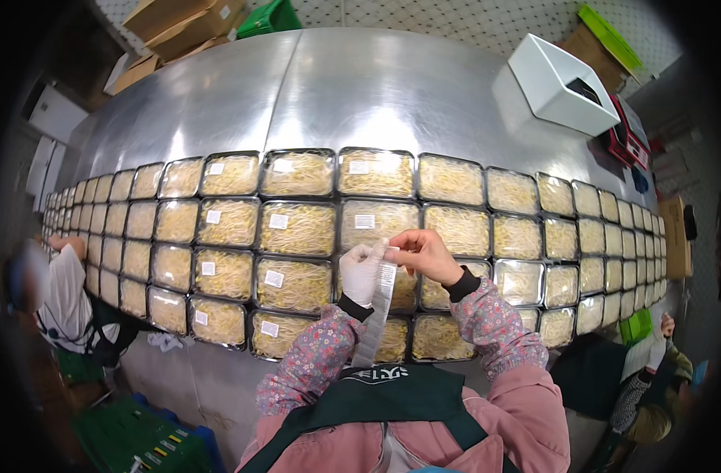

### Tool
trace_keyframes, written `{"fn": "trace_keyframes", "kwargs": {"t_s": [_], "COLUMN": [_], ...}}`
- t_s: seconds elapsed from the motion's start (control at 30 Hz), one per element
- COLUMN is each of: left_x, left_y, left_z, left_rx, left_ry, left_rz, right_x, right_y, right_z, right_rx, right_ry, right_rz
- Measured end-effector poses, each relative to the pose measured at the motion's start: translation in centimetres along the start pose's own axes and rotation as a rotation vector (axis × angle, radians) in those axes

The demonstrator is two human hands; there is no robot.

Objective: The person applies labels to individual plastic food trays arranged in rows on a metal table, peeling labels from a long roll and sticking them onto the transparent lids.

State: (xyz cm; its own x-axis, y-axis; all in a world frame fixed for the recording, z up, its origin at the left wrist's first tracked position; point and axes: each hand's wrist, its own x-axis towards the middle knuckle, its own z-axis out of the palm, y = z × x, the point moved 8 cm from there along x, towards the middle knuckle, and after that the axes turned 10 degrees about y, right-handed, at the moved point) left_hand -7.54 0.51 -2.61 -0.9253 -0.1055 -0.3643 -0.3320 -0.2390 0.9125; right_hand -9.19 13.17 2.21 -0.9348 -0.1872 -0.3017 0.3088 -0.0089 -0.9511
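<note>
A long strip of white labels [382, 299] hangs between my hands and trails down toward my apron. My left hand [359, 276], in a white glove, is closed on the strip near its upper end. Bare fingers of my right hand [430, 254] pinch the same upper end, touching the left fingertips; whether a single label is coming loose there cannot be seen. Below both hands lie black trays of bean sprouts [297, 229] under clear film. A white label sits on the tray just beyond my hands [376, 213]. Several trays to the left carry labels too; those on the right appear unlabelled.
Rows of packed trays run across the steel table [211, 102]. A white bin [565, 87] stands at the far right beside a red device [632, 130]. Cardboard boxes [179, 27] and a green crate [270, 17] are beyond the far edge. Other people work at both sides.
</note>
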Motion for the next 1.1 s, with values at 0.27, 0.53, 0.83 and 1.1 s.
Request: {"fn": "trace_keyframes", "kwargs": {"t_s": [0.27, 0.53, 0.83, 1.1], "left_x": [-3.9, -13.7, -7.0, -7.6], "left_y": [-2.2, 6.1, -3.2, -6.9], "left_z": [6.4, 13.0, 8.7, 11.7], "left_rx": [-0.045, -0.273, -0.202, -0.105], "left_ry": [-0.309, -0.790, -0.035, -0.149], "left_rz": [-0.171, -0.140, -0.059, -0.126], "right_x": [7.9, 12.2, -1.0, -4.5], "right_y": [0.7, -1.0, 3.1, 4.4], "right_z": [-18.3, -18.6, -15.5, -15.0], "right_rx": [-0.398, -1.118, -0.054, -0.028], "right_ry": [0.573, 0.503, 0.109, 0.358], "right_rz": [-0.300, -0.151, 0.063, -0.002]}}
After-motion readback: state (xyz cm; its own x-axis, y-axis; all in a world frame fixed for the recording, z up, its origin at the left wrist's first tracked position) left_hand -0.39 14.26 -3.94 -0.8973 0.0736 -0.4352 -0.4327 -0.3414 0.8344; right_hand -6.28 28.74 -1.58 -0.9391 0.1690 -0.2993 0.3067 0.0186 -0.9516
